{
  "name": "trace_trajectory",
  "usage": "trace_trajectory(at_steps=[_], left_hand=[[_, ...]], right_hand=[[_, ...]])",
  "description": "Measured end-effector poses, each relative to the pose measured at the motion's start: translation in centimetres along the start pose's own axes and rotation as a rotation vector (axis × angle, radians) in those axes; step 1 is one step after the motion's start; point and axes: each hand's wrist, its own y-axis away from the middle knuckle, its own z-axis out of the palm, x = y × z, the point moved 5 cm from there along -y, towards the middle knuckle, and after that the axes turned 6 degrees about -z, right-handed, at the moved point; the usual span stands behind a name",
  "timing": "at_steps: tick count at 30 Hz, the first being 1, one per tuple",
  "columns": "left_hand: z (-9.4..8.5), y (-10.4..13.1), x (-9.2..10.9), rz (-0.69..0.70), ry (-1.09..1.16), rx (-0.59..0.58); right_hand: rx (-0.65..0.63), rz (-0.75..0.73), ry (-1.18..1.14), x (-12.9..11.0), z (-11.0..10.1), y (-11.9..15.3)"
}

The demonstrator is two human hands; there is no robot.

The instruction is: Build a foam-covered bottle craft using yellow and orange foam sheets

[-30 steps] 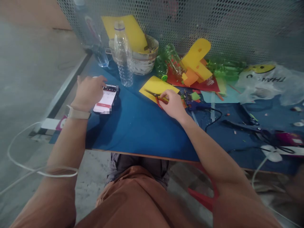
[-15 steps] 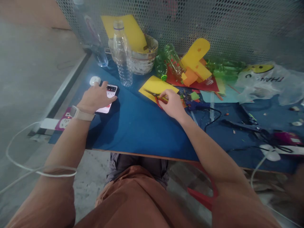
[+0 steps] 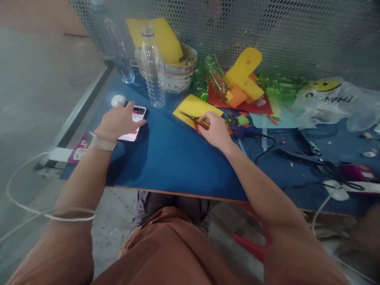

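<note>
My left hand lies spread over a phone with a lit screen, hiding part of it. Its fingertips reach toward a small white case just beyond the phone. On the right, my right hand has its fingers curled round the red handles of a pair of scissors. The dark blades point left over a sheet of yellow paper on the blue table. Behind the paper, a clear plastic bottle stands upright.
A basket holding yellow card stands at the back. Green bottles, yellow cutouts and a plastic bag line the mesh. A glue gun, its black cord and paper scraps lie at right. A power strip sits at left.
</note>
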Motion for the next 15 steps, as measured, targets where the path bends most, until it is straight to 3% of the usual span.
trace_trajectory(at_steps=[4,9,15], left_hand=[[0.1,-0.1,-0.9,0.035,0.004,0.043],[0.5,-0.6,-1.2,0.226,-0.036,0.015],[0.5,-0.6,-0.8,0.257,-0.068,-0.001]], right_hand=[[0.005,0.000,0.002,0.0,0.0,0.0],[0.000,-0.015,0.012,-0.1,0.0,0.0],[0.001,-0.013,0.012,-0.1,-0.1,0.0]])
